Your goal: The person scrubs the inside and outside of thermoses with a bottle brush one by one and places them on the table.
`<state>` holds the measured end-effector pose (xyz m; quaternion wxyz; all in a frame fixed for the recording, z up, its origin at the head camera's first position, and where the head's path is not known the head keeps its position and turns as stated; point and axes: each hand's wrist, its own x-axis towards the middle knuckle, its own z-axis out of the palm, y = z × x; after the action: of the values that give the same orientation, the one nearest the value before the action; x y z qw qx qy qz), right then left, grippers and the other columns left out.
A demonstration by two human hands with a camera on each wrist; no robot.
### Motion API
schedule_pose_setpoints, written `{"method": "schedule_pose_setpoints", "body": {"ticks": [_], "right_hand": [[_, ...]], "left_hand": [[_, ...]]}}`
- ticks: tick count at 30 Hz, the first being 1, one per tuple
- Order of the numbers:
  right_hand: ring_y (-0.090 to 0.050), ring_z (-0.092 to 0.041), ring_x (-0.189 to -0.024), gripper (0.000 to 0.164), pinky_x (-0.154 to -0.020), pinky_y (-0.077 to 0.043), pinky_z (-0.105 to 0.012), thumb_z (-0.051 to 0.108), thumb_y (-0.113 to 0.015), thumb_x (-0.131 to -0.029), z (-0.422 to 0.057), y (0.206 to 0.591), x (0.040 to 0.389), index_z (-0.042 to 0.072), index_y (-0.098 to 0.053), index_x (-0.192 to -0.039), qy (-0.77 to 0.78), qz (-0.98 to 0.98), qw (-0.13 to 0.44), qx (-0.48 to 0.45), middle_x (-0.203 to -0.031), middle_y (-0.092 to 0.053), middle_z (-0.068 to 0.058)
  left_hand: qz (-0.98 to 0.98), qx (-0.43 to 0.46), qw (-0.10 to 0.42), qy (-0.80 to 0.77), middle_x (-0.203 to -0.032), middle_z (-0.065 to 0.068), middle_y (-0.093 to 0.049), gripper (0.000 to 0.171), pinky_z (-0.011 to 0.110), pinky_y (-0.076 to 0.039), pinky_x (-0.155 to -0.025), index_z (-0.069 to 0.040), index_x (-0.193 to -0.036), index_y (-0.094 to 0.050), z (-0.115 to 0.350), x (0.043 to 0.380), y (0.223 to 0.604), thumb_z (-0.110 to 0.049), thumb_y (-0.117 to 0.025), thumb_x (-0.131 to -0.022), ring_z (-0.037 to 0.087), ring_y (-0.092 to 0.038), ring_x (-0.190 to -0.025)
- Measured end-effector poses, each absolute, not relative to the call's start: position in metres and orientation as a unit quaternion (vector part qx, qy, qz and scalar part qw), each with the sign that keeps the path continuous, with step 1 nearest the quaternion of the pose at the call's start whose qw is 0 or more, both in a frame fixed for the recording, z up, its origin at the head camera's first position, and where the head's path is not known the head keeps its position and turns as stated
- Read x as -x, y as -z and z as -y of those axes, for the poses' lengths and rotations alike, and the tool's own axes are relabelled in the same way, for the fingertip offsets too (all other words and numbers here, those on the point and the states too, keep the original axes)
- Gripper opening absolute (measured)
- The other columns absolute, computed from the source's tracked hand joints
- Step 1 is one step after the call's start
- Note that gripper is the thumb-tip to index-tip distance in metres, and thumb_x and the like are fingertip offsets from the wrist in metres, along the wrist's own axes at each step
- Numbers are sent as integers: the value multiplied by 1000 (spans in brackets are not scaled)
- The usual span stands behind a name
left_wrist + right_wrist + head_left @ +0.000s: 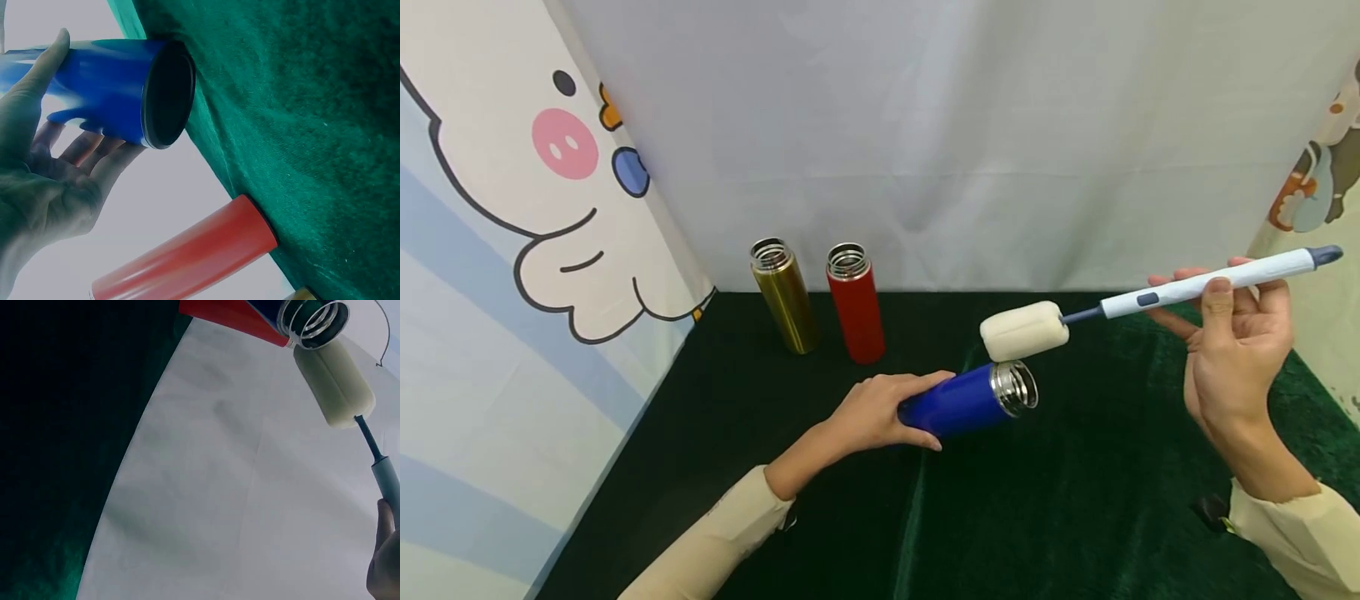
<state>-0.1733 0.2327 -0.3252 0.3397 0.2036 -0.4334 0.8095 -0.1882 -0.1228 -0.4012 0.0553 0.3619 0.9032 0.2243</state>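
Note:
My left hand (pixel 880 412) grips a blue bottle (pixel 958 404) round its base end. The bottle lies tilted, its bare steel mouth (pixel 1017 388) facing right and uncapped. In the left wrist view the dark bottom of the blue bottle (pixel 172 94) shows, with thumb and fingers on either side. My right hand (pixel 1240 358) holds a bottle brush by its pale handle (pixel 1210 285), thumb pressed along it. The brush's cream sponge head (pixel 1025 331) points left, just above the bottle's mouth. In the right wrist view the sponge head (pixel 334 384) sits behind the mouth.
A gold bottle (pixel 786 300) and a red bottle (pixel 856 308) stand uncapped at the back left on the dark green cloth (pixel 1075 517). Behind them hangs a white curtain (pixel 962 167). A printed cartoon panel (pixel 490 275) borders the left side.

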Motion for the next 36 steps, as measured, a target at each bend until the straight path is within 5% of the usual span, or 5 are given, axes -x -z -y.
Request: {"method": "schedule_pose_setpoints", "body": {"ticks": [11,24,36], "right_hand": [[-78,-22,-84,22,-68,-61,-28,-7,-50,-102,-254,338,167,-7,-52,-124,-762,511,342,-203,-101,-72,-18],[-77,-31,-90,26,-73,-62,-36,-9,-40,-104,-243,331,157,-12,-47,-128,-805,451,277,-269,-104,-70,-23],[-74,-40,-96,20,-79,-61,-45,-5,-35,-106,-221,329,168,-10,-41,-124,-855,340,280,-274,-109,-62,-29]], "left_hand": [[-914,-318,50,-247,-141,9,-64,89,55,-54,-102,-34,-158,-37,125,190,404,-52,-81,-83,31,-64,-124],[-923,-297,55,-240,-140,10,-64,90,54,-54,-101,-32,-158,-37,122,192,401,-53,-81,-83,31,-66,-122],[-912,-325,47,-245,-139,8,-65,90,50,-56,-99,-33,-158,-38,125,188,404,-51,-82,-82,28,-66,-121]]}}
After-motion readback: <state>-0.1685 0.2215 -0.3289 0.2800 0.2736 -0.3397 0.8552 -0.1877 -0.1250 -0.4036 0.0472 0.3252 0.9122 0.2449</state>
